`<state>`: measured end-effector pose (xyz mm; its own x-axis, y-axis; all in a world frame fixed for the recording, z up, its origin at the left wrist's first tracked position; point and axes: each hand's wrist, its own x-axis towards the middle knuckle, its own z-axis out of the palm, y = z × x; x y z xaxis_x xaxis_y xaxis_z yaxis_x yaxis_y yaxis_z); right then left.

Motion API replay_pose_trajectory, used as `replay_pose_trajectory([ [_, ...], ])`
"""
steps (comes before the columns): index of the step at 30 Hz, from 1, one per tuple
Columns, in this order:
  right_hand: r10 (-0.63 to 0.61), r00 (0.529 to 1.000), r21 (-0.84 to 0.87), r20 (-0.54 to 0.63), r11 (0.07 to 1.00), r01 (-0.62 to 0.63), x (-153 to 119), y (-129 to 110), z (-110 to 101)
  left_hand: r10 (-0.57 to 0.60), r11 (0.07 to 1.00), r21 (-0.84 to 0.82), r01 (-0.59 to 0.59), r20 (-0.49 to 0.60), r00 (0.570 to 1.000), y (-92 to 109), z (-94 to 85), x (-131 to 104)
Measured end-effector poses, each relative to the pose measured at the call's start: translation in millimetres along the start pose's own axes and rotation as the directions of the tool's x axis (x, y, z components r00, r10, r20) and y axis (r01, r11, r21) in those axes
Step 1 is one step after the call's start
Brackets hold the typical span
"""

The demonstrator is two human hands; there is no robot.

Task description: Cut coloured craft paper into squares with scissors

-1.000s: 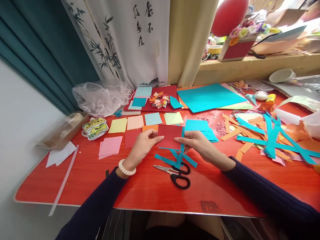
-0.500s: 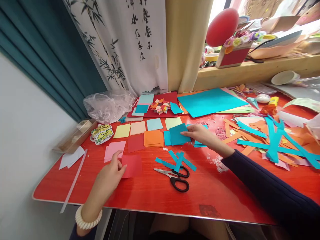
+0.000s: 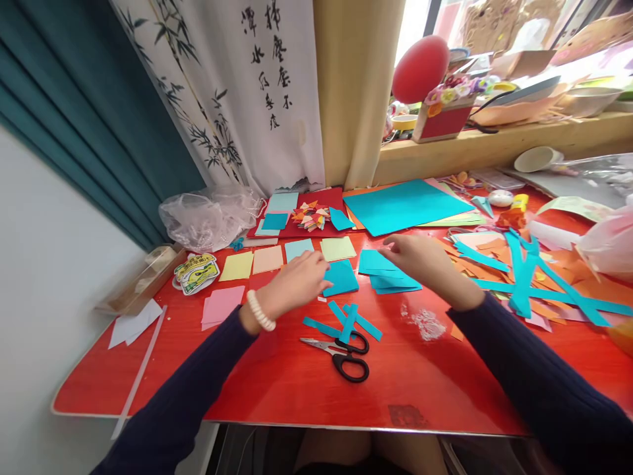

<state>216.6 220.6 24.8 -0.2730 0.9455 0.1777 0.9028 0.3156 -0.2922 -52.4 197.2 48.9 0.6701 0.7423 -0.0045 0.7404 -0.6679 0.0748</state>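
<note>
My left hand (image 3: 299, 280) reaches across several small paper squares, its fingers apart at the left edge of a blue paper square (image 3: 343, 278). I cannot tell whether the fingertips touch it. My right hand (image 3: 418, 260) hovers just above a group of blue paper squares (image 3: 395, 282), fingers slightly bent and parted with nothing between them. Closer to me lie black-handled scissors (image 3: 352, 363), blades slightly spread, with blue paper strips (image 3: 366, 321) against the handles. The orange and dark red squares are hidden behind my left hand and wrist.
Yellow (image 3: 236, 266), peach (image 3: 268, 259) and pale green (image 3: 338, 248) squares lie in a row, with pink squares (image 3: 222, 306) nearer. Large blue sheets (image 3: 410, 206) lie at the back. Orange and blue scraps (image 3: 524, 277) cover the right. A clear plastic bag (image 3: 212, 218) sits back left.
The blue square in my right hand has been let go and lies on the table. My right hand has moved slightly right. My left hand has moved right and forward from the red square.
</note>
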Motion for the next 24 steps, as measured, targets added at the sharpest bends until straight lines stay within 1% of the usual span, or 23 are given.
replay_pose_trajectory([
  [1,-0.031,0.999,0.014,0.039,0.999,0.03,-1.1,11.9,-4.4,0.082,0.997,-0.016,-0.081,0.075,0.994,2.1,3.3,20.1],
  [2,-0.058,0.996,0.027,0.072,0.998,0.056,-2.7,21.4,-7.2,0.121,0.993,-0.027,-0.119,0.103,0.987,4.6,7.1,39.1],
  [4,-0.107,0.984,0.046,0.141,0.994,0.102,-6.9,32.8,-8.4,0.164,0.986,-0.039,-0.161,0.129,0.978,10.8,14.6,71.1],
  [6,-0.142,0.97,0.029,0.197,0.99,0.139,-11.5,35.7,-5.3,0.184,0.983,-0.046,-0.179,0.169,0.968,18.1,20.4,92.8],
  [7,-0.156,0.963,0.014,0.219,0.987,0.157,-13.6,35.3,-3.1,0.191,0.981,-0.047,-0.186,0.191,0.963,21.8,22.4,99.2],
  [9,-0.179,0.954,-0.01,0.241,0.982,0.187,-16.7,33.6,1.2,0.21,0.978,-0.029,-0.209,0.211,0.955,29.0,24.9,104.6],
  [10,-0.191,0.952,-0.011,0.239,0.98,0.2,-17.9,33.1,2.9,0.223,0.974,-0.003,-0.227,0.197,0.955,32.0,25.8,104.4],
  [13,-0.234,0.95,0.006,0.206,0.971,0.239,-20.8,34.4,5.5,0.25,0.96,0.102,-0.261,0.108,0.962,38.9,30.1,99.2],
  [15,-0.273,0.944,0.012,0.185,0.961,0.276,-23.2,36.1,5.6,0.241,0.957,0.149,-0.25,0.075,0.968,42.1,34.2,96.5],
  [18,-0.32,0.929,0.02,0.184,0.947,0.321,-27.0,37.3,4.8,0.215,0.956,0.188,-0.226,0.078,0.973,46.0,38.1,98.6],
  [21,-0.305,0.938,0.006,0.164,0.951,0.308,-27.6,37.2,7.6,0.2,0.953,0.213,-0.217,0.1,0.975,48.2,33.9,109.9],
  [24,-0.237,0.967,-0.029,0.097,0.97,0.241,-23.8,39.5,14.0,0.197,0.952,0.215,-0.217,0.114,0.974,50.0,18.3,123.3],
])
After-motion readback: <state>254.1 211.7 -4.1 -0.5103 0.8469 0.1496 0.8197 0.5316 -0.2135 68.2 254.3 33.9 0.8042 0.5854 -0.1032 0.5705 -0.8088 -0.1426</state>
